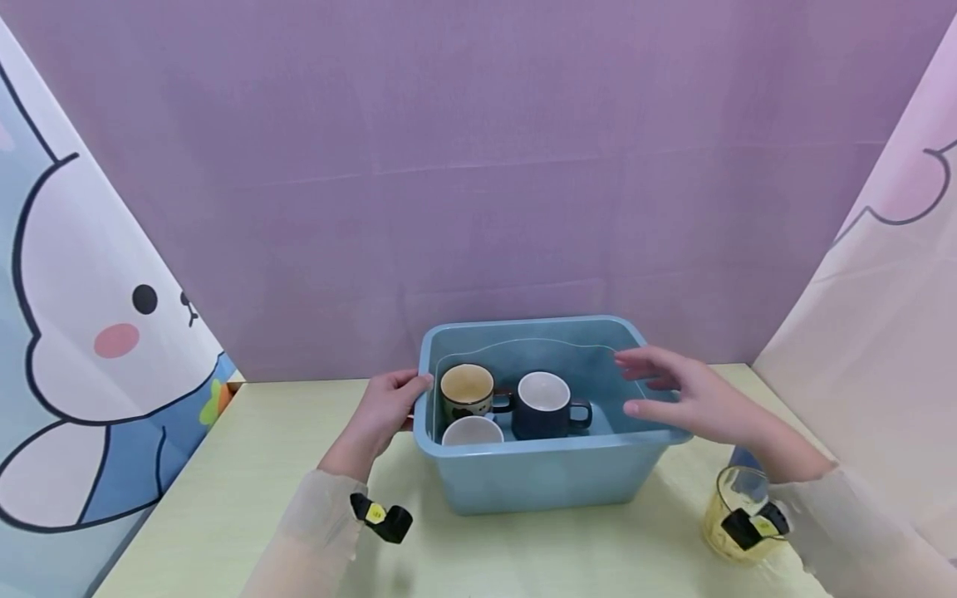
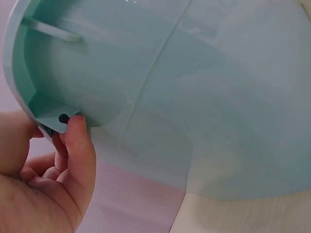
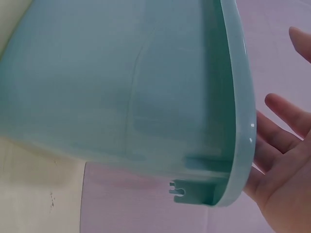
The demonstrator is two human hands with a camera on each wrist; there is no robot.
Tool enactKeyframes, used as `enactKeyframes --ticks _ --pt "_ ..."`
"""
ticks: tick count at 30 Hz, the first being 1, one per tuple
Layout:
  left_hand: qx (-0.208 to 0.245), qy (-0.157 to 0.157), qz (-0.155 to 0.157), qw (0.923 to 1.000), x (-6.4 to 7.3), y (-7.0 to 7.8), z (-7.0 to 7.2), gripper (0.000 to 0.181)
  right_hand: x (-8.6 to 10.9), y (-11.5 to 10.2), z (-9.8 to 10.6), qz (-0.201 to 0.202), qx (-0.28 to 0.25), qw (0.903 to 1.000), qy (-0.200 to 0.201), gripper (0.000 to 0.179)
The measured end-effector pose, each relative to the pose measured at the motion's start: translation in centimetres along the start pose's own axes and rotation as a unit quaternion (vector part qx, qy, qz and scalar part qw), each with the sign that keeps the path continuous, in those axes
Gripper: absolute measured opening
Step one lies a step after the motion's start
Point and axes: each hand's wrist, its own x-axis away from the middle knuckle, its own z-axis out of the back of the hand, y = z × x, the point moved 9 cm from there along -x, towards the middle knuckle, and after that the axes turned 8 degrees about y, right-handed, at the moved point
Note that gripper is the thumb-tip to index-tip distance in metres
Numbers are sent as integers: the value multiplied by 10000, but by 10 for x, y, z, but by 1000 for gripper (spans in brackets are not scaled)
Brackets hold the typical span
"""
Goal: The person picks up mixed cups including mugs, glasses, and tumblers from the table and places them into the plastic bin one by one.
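A blue plastic bin [image 1: 549, 473] stands on the table with three cups inside. My left hand [image 1: 385, 409] grips its left rim, thumb on top; in the left wrist view the fingers [image 2: 82, 145] curl under the rim's edge. My right hand [image 1: 691, 397] is at the right rim with its fingers spread and holding nothing. In the right wrist view the fingers [image 3: 274, 133] lie beside the outer edge of the rim. Inside the bin are a patterned mug with a tan interior [image 1: 467, 384], a dark navy mug [image 1: 540, 421] and a pale cup [image 1: 473, 432], partly hidden by the front wall.
Under my right wrist, a yellowish clear glass [image 1: 721, 531] stands on the pale table [image 1: 284, 465], with a blue object [image 1: 743, 458] partly hidden behind it. A purple cloth [image 1: 478, 183] hangs behind the bin, and printed cloths [image 1: 82, 349] border the sides.
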Motion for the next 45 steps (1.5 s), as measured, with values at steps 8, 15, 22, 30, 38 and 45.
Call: enactKeyframes --ticks 8,15,22,30,38,45 --pt "6 21 -3 10000 0 -1 1 39 11 1 7 69 -230 9982 550 53" --pt "57 3 -31 10000 0 -1 1 39 25 1 13 274 -538 9931 1006 53" --pt "69 9 -67 10000 0 1 2 40 35 0 17 506 -677 9869 1377 56" --pt "90 27 -40 9999 -1 -1 2 40 44 5 20 410 -609 9849 1565 61" --pt "118 45 -26 9999 -2 -2 1 39 54 8 26 382 -552 9820 1764 65" --pt "124 23 -25 9999 -2 -2 0 39 62 15 26 122 -364 9833 1776 68"
